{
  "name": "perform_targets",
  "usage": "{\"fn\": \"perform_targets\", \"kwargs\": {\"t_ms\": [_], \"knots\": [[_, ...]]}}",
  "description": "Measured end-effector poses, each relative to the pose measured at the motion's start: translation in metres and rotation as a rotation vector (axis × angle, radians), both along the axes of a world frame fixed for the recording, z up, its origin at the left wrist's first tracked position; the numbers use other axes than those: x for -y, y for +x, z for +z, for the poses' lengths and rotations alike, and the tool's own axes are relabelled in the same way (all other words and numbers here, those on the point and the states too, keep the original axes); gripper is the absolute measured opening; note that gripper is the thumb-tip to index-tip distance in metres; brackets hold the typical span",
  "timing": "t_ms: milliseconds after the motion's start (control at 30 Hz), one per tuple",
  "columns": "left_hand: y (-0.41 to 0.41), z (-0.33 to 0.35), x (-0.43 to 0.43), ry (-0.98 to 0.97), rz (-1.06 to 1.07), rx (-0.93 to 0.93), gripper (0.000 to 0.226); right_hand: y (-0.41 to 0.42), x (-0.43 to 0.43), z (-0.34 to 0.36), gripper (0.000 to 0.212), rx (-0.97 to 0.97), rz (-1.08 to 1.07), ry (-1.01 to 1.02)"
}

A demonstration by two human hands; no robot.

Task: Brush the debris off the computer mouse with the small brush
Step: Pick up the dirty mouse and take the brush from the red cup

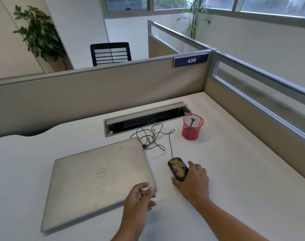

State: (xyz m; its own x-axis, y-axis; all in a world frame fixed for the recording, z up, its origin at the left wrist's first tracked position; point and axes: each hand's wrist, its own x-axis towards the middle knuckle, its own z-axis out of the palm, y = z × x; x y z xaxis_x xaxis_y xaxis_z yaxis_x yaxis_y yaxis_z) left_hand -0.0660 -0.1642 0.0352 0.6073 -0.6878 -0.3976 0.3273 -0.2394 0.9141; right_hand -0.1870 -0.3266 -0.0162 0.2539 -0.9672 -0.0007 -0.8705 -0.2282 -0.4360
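Note:
A black wired computer mouse (177,168) lies on the white desk, its top covered with yellowish debris. My right hand (193,180) grips the mouse from its near right side, thumb at the near end and fingers along the right edge. My left hand (139,197) hovers with its fingers apart over the near right corner of the laptop, holding nothing. The small brush (192,121), blue-handled, stands inside a red mesh cup (191,130) behind the mouse.
A shut silver laptop (97,181) lies left of the mouse. The mouse's tangled cable (151,136) runs back toward an open cable slot (146,119) in the desk. Beige partition walls (96,94) close off the desk's back and right sides.

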Motion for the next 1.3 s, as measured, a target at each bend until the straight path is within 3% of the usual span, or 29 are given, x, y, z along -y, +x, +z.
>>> {"fn": "perform_targets", "kwargs": {"t_ms": [133, 467, 700, 967, 1300], "knots": [[-0.009, 0.005, 0.023, 0.037, -0.038, -0.043, 0.017, -0.002, 0.002, -0.004, 0.069, 0.086, -0.005, 0.033], [-0.009, 0.0, 0.061, 0.13, -0.008, -0.181, 0.031, -0.017, -0.006, 0.015, 0.068, 0.293, 0.01, 0.006], [-0.021, 0.005, 0.1, 0.063, -0.064, -0.561, 0.06, -0.032, -0.024, 0.048, 0.069, 0.382, 0.03, -0.002], [-0.033, 0.006, 0.103, -0.034, -0.17, -0.867, 0.081, -0.041, -0.044, 0.063, 0.067, 0.309, 0.036, -0.033], [-0.037, 0.005, 0.089, -0.057, -0.068, -0.938, 0.078, -0.045, -0.038, 0.092, 0.066, 0.286, 0.097, 0.155]]}}
